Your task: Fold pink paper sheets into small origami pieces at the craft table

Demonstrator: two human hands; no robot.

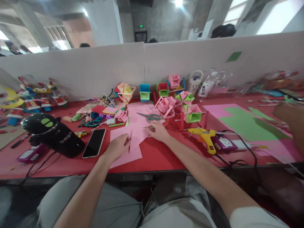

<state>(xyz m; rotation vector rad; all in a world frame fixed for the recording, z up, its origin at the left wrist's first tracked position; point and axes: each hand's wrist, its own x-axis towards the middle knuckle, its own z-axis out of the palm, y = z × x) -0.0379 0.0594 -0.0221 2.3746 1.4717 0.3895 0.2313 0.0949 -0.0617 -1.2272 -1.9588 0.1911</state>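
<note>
Pink sheet [139,136]: on red table [152,160], flat, apparently left to shape. Pinched at left edge in left hand [118,146]. At right edge: right hand [160,131], curled, hold unclear. Just beyond: scissors [150,118]. Farther back: folded paper models [166,105], seemingly finished.

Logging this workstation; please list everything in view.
Pink paper: several, pink, centre and right
Scissors: at least one, grey, centre
Paper models: several, multicoloured, back
Figures: several, multicoloured, back left
Craft scraps: many, mixed, centre-left
Tumbler: one, black, left
Phone: one, black, left
Glue gun: one, yellow, right
Boxes: two, purple, either side
Green paper: several, green, right
Bottles: several, clear, back right
Container: one, white, back
Table: one, red, beneath
Partition: one, white, behind
Neighbour's arm: one, blurred, right
Left hand, right hand: two, bare, centre
</note>
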